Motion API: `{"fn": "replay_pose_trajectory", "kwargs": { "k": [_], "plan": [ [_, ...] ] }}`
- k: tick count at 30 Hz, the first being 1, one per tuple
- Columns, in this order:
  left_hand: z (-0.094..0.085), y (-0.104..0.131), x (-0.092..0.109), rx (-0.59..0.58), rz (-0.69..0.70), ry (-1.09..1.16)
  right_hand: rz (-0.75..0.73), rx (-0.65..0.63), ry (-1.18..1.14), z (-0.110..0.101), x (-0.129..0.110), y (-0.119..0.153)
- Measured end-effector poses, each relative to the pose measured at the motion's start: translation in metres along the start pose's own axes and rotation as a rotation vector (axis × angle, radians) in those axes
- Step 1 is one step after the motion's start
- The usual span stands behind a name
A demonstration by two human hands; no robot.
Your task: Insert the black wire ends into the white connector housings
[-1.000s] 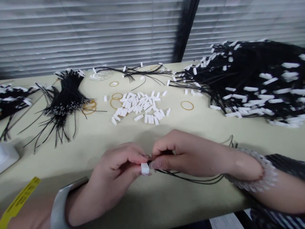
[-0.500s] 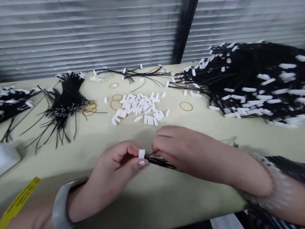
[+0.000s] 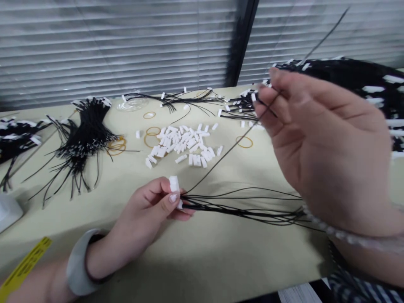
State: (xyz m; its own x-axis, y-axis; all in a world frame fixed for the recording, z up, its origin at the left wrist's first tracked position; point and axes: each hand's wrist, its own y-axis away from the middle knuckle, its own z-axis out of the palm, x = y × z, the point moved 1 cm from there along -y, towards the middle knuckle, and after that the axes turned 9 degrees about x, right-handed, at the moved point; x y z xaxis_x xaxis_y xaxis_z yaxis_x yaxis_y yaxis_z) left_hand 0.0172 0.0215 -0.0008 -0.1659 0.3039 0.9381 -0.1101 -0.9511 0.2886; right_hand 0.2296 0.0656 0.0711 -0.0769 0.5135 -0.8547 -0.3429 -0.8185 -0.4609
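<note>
My left hand [image 3: 154, 206] pinches a white plastic connector housing [image 3: 174, 184] between thumb and fingers at the lower middle. Out of the connector's right side runs a bundle of thin black wires [image 3: 240, 212], stretching along the table under my right wrist. One single black wire [image 3: 221, 158] rises at a slant from the connector to my right hand [image 3: 318, 126]. My right hand is raised at the right, its thumb and fingers closed on that wire, whose far end sticks up past the fingertips. The wire's seat inside the connector is hidden by my left thumb.
Loose white connectors [image 3: 186, 143] lie heaped mid-table, beside yellow rubber bands [image 3: 244, 142]. A tied black wire bundle [image 3: 90, 126] lies left; a large pile of connector-ended wires [image 3: 344, 71] is at the right. Window blinds [image 3: 120, 46] stand behind the table.
My right hand has moved up and right from beside the connector, drawing one wire out at a slant. My left hand has shifted slightly left, still gripping the connector.
</note>
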Motion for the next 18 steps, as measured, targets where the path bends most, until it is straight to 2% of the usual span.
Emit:
{"fn": "replay_pose_trajectory", "kwargs": {
  "k": [2,3,6,8,10,14,18],
  "plan": [
    [0.001,-0.001,0.0,-0.002,-0.009,0.027,0.102,0.056,-0.123,-0.001,0.0,-0.004],
    [0.001,-0.001,0.0,-0.003,-0.016,0.048,0.128,0.043,-0.142,-0.002,0.0,-0.005],
    [0.003,-0.001,0.002,0.009,-0.037,0.11,0.146,-0.157,-0.003,-0.002,0.003,0.002],
    [0.005,-0.001,0.004,0.033,-0.054,0.128,0.11,-0.34,0.231,0.001,0.005,0.011],
    [0.006,0.0,0.005,0.053,-0.064,0.134,0.037,-0.472,0.462,0.004,0.006,0.019],
    [0.005,0.001,0.006,0.053,-0.066,0.159,-0.17,-0.559,0.664,0.01,0.009,0.029],
    [0.003,0.0,0.004,0.028,-0.07,0.172,-0.216,-0.6,0.702,0.011,0.012,0.031]
  ]
}}
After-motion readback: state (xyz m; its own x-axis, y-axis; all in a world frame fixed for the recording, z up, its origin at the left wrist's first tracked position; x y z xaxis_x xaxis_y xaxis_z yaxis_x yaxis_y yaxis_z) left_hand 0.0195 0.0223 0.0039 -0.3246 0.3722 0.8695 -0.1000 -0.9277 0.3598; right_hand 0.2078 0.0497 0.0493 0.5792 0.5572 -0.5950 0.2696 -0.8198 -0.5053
